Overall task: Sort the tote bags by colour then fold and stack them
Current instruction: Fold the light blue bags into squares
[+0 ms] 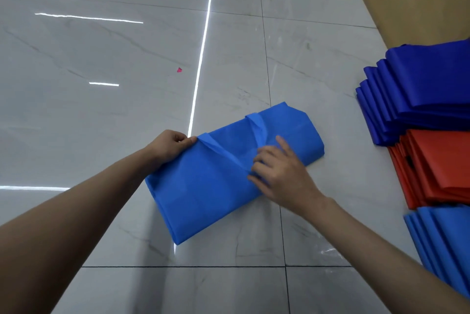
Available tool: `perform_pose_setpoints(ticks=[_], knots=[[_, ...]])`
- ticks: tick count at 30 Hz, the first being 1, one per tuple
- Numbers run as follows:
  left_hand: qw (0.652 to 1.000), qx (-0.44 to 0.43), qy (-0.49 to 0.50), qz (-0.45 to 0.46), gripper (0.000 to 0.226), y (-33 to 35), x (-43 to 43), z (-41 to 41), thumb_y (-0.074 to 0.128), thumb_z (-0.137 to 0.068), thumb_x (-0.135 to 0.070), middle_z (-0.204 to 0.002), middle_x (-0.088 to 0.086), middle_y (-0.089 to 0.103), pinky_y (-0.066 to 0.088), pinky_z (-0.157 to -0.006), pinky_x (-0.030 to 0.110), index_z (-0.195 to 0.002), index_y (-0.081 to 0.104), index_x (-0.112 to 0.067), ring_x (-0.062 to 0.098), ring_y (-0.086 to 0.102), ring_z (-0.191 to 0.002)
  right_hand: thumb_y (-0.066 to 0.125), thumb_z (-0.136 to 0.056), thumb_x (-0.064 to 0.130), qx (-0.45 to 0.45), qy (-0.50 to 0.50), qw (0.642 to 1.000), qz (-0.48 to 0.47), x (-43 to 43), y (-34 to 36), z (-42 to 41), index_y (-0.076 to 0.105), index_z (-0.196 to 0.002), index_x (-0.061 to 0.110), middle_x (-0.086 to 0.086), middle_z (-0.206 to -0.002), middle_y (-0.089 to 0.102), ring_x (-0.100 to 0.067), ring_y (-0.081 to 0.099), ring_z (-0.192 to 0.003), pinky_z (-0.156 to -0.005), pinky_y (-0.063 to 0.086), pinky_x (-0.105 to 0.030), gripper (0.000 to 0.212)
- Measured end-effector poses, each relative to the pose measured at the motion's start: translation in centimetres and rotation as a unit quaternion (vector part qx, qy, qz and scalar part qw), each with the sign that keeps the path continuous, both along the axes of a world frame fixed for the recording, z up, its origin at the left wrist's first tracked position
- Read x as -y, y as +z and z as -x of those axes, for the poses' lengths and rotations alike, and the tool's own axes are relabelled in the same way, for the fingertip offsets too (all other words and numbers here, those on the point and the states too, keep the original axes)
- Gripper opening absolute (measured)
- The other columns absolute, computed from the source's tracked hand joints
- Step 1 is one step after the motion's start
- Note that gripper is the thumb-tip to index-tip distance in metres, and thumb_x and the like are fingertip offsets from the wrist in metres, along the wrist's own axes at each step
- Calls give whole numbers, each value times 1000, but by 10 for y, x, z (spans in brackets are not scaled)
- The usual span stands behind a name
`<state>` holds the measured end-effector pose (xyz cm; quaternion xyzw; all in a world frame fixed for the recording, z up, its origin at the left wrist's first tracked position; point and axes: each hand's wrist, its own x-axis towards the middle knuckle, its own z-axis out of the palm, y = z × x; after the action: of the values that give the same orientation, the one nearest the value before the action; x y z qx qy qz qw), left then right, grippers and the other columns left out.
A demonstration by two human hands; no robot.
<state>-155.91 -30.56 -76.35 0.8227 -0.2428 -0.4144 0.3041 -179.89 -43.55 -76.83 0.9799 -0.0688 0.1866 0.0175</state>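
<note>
Head view: left hand (175, 144) pinches blue tote bag (208, 194) corner; right hand (283, 174) covers its handle, grip unclear.

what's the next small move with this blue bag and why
Probably swing the corner pinched by the left hand over toward the right hand, folding the light blue tote bag across. The bag lies flat on the floor, its handle strap laid inward over it, and the right hand presses its middle as an anchor.
</note>
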Motion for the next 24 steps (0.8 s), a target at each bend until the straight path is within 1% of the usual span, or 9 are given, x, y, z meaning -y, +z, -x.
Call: perform_pose_setpoints(ticks=[4, 8, 10, 12, 14, 16, 18, 20, 24], knots=[[995, -46, 41, -80, 38, -20, -9, 10, 52, -95, -32, -83, 14, 64, 46, -59, 28, -85, 63, 4, 24, 57, -68, 51, -86, 17, -28, -27, 998, -52, -19, -46, 14, 64, -86, 9, -6, -79, 60, -27, 61, -76, -85, 39, -32, 15], [993, -68, 50, -88, 38, -32, -18, 24, 48, -95, -30, -85, 17, 65, 45, -63, 30, -86, 65, 4, 25, 58, -71, 44, -80, 3, -58, -102, 992, -39, -22, -76, 33, 68, -105, 9, -15, -116, 65, -32, 56, -116, -103, 31, -42, 36], [990, 2, -41, -133, 38, -30, -22, 25, 50, -88, -39, -67, 7, 54, 37, -61, 30, -64, 53, -10, 20, 48, -62, 43, -78, 1, -58, -123, 987, -90, -20, -78, 38, 67, -113, 8, -16, -124, 61, -31, 53, -120, -103, 39, -42, 42], [962, 149, -124, -193, 36, -25, -21, 27, 48, -84, -44, -68, -1, 53, 33, -61, 28, -63, 49, -15, 19, 48, -63, 53, -77, -5, -53, -127, 980, -144, -15, -78, 41, 65, -119, 7, -16, -128, 59, -32, 57, -117, -95, 49, -40, 45], [933, 309, -131, -134, 28, -19, -17, 32, 41, -88, -39, -94, -2, 59, 34, -64, 29, -86, 60, -19, 20, 55, -80, 59, -76, -8, -61, -110, 975, -185, -9, -77, 44, 63, -122, 8, -14, -132, 56, -30, 56, -119, -96, 48, -37, 48], [905, 397, -148, 44, 40, -22, -9, 38, 34, -90, -38, -124, 0, 54, 39, -78, 34, -116, 58, -18, 23, 54, -105, 53, -84, -2, -57, -92, 970, -219, -3, -79, 45, 62, -123, 8, -13, -135, 54, -28, 52, -124, -104, 40, -34, 42], [846, 417, -307, 129, 50, -37, -1, 38, 27, -94, -42, -146, 2, 40, 25, -104, 40, -134, 49, -20, 25, 36, -132, 45, -91, 9, -43, -84, 966, -241, -1, -80, 43, 61, -125, 8, -12, -138, 52, -26, 47, -128, -108, 34, -35, 37], [814, 382, -427, 95, 57, -59, 4, 37, 10, -97, -52, -156, -3, 18, 10, -112, 41, -146, 29, -29, 20, 13, -143, 41, -90, 15, -48, -75, 967, -237, -2, -81, 44, 55, -130, 7, -12, -140, 49, -26, 42, -132, -109, 31, -38, 43], [840, 361, -404, 39, 63, -83, 5, 47, -10, -89, -61, -156, -11, 2, 4, -115, 41, -146, 7, -39, 14, 0, -144, 33, -74, 5, -99, -52, 985, -134, -2, -77, 50, 37, -141, 15, -8, -146, 42, -27, 33, -136, -111, 27, -40, 67]])
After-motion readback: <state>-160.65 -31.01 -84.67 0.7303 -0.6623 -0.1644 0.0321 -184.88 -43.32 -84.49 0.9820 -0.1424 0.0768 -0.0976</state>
